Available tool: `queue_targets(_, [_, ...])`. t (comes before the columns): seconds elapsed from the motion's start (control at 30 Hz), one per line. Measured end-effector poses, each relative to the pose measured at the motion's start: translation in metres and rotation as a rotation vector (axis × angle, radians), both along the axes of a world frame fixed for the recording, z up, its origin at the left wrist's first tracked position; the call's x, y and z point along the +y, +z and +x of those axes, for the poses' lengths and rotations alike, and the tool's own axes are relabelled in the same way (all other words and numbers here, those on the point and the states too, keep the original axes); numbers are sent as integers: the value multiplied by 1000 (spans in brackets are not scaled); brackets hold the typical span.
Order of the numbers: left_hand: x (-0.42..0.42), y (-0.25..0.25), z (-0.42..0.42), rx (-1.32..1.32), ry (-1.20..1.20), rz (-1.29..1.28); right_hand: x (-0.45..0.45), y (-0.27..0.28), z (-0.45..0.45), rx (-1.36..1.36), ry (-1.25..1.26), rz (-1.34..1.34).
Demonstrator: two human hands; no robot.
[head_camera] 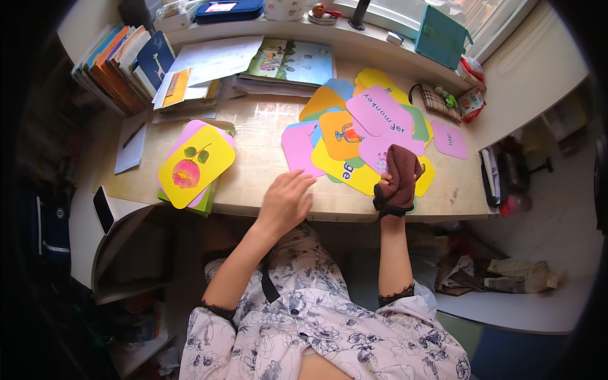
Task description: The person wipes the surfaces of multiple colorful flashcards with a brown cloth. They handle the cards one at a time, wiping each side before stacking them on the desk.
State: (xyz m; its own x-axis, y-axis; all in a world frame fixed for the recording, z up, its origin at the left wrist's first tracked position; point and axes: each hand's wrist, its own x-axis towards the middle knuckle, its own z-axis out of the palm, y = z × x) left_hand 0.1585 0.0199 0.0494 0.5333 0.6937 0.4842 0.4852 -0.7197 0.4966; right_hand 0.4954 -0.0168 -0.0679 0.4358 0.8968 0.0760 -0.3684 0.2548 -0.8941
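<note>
In my right hand (385, 179) is a bunched brown cloth (403, 166) with a dark edge, held over the right part of a loose heap of flashcards. A pink card (377, 111) with printed words lies on top of that heap, beside an orange card (338, 135) picturing a glass. My left hand (287, 197) hovers near the desk's front edge, fingers apart and holding nothing. Its fingertips are close to a pink card (299, 147) at the heap's left side. To the left, a yellow card (196, 160) with a pink flower tops a small stack.
Books (121, 66) stand at the back left, beside papers (213, 59) and a picture-covered book (289, 61). A notepad with a pen (132, 142) lies at the left. A plaid pouch (439, 102) sits back right. A phone (103, 209) leans by the desk's left edge.
</note>
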Motion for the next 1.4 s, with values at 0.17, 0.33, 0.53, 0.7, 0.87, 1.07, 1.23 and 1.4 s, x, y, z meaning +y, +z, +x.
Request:
queue_targets(0.17, [3,-29,71,195,-78,55,7,46,-17,682,122,154])
queue_targets(0.33, [-14,-33,85,328,-133,60,1,60,-27,147,24,241])
queue_targets(0.53, [-17,-28,31,253,-170,84,-1,84,-56,225,192,562])
queue_targets(0.7, [-7,-32,-31,206,-224,151,-11,66,-55,403,134,305])
queue_targets(0.87, [-1,-26,-65,213,-66,247,-14,59,-43,558,173,97])
queue_targets(1.07, [-29,-34,-20,244,-313,472,-16,63,-45,461,232,8])
queue_targets(1.23, [-23,-26,-32,47,-241,571,-15,67,-46,465,235,-24])
queue_targets(1.4, [-5,-34,-89,59,93,469,-12,76,-54,398,187,-42])
